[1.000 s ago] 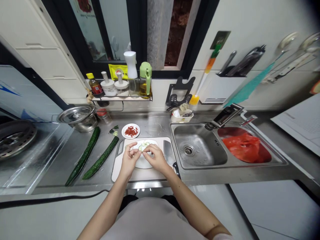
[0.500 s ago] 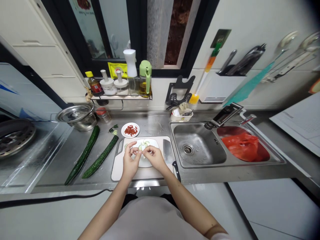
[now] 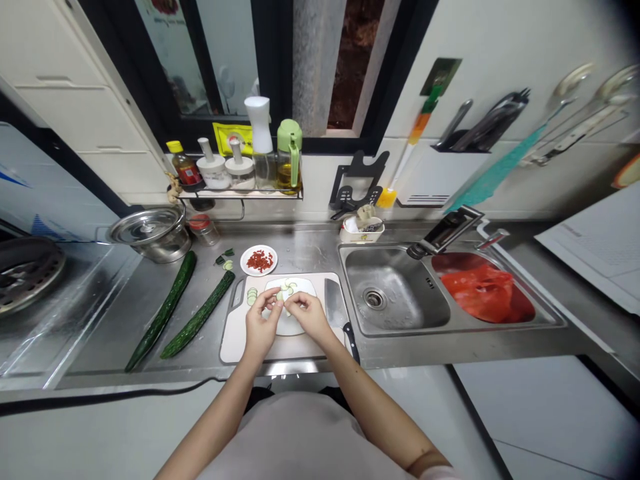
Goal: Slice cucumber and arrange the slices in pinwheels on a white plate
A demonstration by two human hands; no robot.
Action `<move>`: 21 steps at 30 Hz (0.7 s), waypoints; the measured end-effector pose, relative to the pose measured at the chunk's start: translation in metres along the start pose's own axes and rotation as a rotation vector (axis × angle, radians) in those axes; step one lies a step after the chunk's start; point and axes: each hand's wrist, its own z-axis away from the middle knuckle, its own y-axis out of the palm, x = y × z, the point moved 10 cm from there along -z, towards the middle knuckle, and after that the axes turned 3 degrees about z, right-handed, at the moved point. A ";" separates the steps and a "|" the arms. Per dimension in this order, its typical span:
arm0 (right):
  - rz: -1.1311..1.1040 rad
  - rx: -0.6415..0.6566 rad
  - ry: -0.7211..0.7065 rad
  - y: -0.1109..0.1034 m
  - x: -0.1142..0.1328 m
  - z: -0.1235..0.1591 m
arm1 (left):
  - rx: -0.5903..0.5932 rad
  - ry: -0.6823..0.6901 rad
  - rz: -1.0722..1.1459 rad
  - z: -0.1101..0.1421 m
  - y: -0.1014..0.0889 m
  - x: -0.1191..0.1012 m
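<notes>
Fingers of the left hand (image 3: 260,323): bending, with thumb and forefinger nearly closing on one pale slice (image 3: 280,296), its outline being hard to make out at this size. Fingers of the right hand (image 3: 311,316): curling, with thumb and forefinger tips drawing close together beside that slice; whether they are gripping it too, one cannot tell, the contact being too small.

Plate (image 3: 295,327), white: lying on the board under both hands, which are covering part of its left and right sides. Plate slices (image 3: 290,287): lying towards its far side, some disappearing behind the fingers, so their count is remaining unclear.

Board (image 3: 234,343), pale, with a slot handle at left: resting on the desk (image 3: 110,327), its near part passing partly beneath the forearms. Board slices (image 3: 252,294): overlapping in a small group left of the plate.

Knife (image 3: 336,307): lying along the board's right side, its black handle reaching over the edge.

Left cucumber (image 3: 163,313) and right cucumber (image 3: 199,315): lying aslant, apart, left of the board. Scraps (image 3: 227,260), green: sitting beyond the right cucumber, too small to describe fully.

Dish (image 3: 249,268), white: holding red bits (image 3: 260,259), standing just beyond the board.

Bag (image 3: 477,293), red: lying crumpled in the right basin, its contents, if any, being hidden.
</notes>
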 end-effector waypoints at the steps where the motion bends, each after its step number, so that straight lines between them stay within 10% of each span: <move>1: 0.013 -0.005 -0.010 -0.002 0.000 -0.001 | 0.003 -0.008 0.015 -0.001 0.002 0.002; 21: 0.527 0.364 -0.043 -0.050 -0.082 -0.057 | 0.102 -0.417 0.058 -0.029 0.062 0.137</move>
